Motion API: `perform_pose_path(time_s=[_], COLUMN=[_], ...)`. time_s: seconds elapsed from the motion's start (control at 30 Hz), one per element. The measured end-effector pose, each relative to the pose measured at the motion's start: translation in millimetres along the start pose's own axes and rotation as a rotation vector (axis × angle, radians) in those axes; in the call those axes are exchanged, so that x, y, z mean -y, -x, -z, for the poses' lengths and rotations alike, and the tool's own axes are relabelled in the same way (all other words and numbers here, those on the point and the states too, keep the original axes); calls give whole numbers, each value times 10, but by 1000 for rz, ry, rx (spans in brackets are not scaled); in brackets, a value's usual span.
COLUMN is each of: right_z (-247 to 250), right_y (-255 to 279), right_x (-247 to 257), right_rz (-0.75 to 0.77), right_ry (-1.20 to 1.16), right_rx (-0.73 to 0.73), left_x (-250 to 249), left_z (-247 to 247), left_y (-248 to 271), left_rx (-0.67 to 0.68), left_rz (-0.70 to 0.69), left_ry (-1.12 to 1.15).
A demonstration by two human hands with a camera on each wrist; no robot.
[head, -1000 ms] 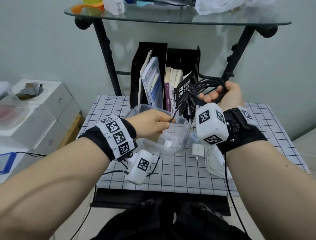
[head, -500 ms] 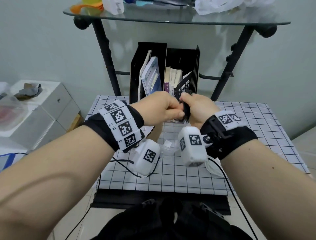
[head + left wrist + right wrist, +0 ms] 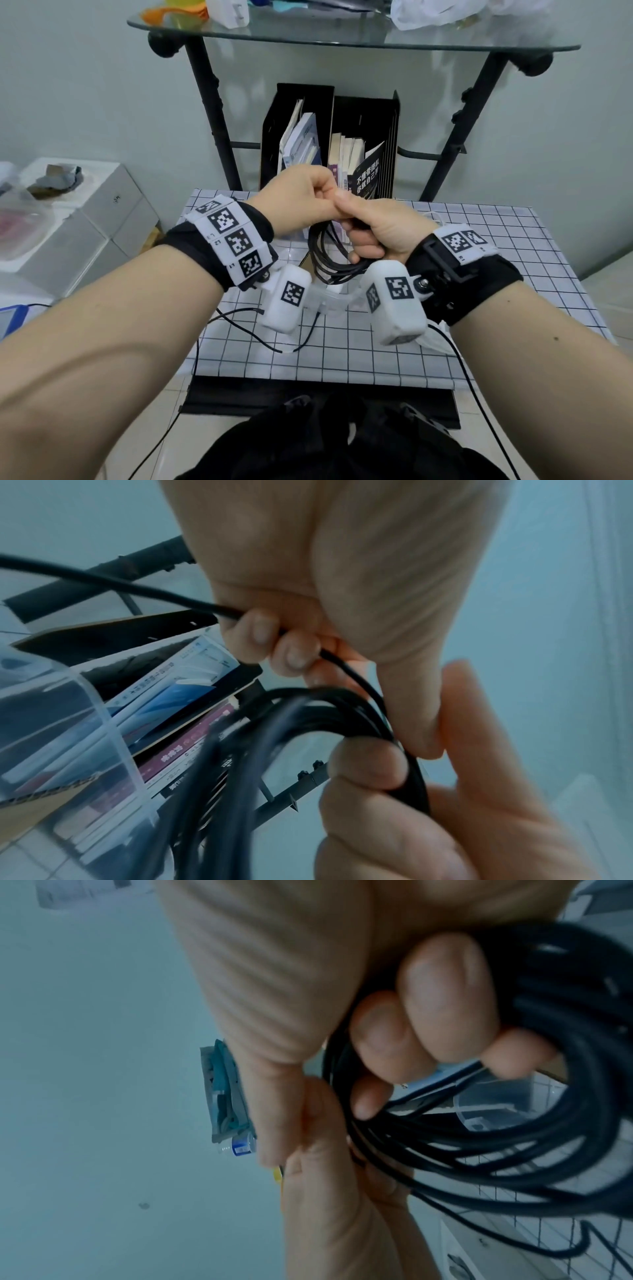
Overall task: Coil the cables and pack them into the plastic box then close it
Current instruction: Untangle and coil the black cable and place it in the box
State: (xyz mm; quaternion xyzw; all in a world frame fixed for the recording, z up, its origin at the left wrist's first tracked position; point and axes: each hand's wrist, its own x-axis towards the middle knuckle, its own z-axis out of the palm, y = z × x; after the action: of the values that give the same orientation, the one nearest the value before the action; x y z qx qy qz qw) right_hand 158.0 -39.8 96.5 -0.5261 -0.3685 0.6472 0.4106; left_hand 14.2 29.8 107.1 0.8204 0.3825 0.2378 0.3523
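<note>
A black cable coil [image 3: 329, 262] hangs in the air under my two hands, which meet over the checked table [image 3: 513, 274]. My right hand [image 3: 356, 236] grips the top of the coil, with its fingers [image 3: 428, 1010] curled round the bundled loops [image 3: 514, 1150]. My left hand [image 3: 322, 195] touches the right thumb and pinches a loose black strand [image 3: 346, 666] that runs into the coil [image 3: 308, 718]. The clear plastic box [image 3: 329, 299] stands open on the table under the hands, mostly hidden by the wrist cameras. Part of its wall [image 3: 103, 710] and its rim [image 3: 496, 1102] show in the wrist views.
A black file holder with books [image 3: 342, 147] stands just behind the hands, under a glass shelf [image 3: 342, 37] on black legs. White boxes [image 3: 85, 212] sit to the left of the table. A white cable [image 3: 436, 341] lies on the table below my right wrist.
My right hand brought the coil down from the back right to meet my left hand. The coil now hangs below both hands instead of being held up.
</note>
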Motion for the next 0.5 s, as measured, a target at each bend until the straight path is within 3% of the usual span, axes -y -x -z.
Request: perform_pose_path(time_s=[0.23,0.5], right_z=[96,209], right_y=[33,62], right_x=[32,150], right_rz=[21,112], right_ry=[-96,-332], right_rx=[-34,-54], left_x=[158,368], left_z=[-1,-116], left_y=[56,102], left_rx=[31,-29], left_rz=[77,176], left_ry=[388,461])
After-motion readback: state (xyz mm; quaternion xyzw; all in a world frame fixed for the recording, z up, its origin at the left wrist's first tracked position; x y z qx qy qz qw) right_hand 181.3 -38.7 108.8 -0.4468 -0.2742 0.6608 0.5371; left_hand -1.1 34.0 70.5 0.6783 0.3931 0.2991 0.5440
